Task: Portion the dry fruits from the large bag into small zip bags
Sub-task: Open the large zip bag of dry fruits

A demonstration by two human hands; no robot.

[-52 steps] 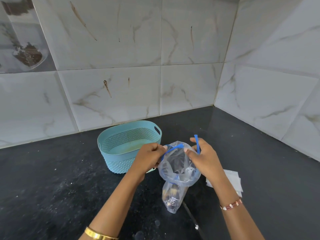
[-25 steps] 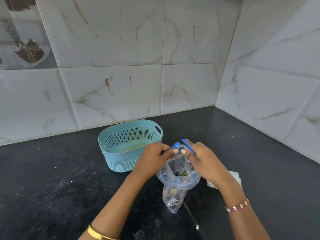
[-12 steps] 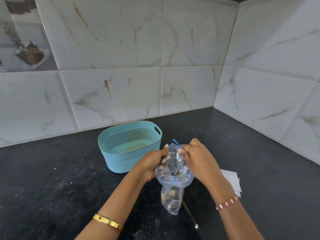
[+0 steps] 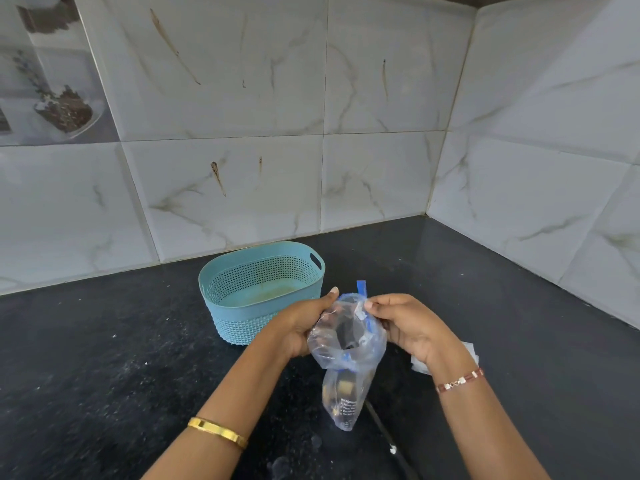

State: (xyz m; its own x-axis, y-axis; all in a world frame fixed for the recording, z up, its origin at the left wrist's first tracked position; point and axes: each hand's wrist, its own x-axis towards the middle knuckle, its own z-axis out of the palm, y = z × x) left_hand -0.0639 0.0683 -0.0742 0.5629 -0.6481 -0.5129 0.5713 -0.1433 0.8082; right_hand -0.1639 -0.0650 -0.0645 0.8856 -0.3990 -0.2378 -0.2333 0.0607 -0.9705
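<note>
A clear plastic zip bag (image 4: 346, 344) with a blue zip strip hangs above the black counter, its lower part twisted narrow, with a few pale and dark dry fruits and printed text at the bottom. My left hand (image 4: 303, 327) grips the bag's upper left side. My right hand (image 4: 405, 322) pinches the top edge on the right, beside the blue strip end that sticks up. The bag's mouth is gathered between my two hands.
A teal perforated basket (image 4: 225, 282) stands just behind my left hand, nothing visible inside. Flat clear small bags (image 4: 472, 351) lie on the counter under my right wrist, mostly hidden. Tiled walls meet in a corner behind and to the right.
The blue-edged mouth, held wide open two seconds ago, has been drawn together. My hands have moved closer, and the bag top is now bunched between them.
</note>
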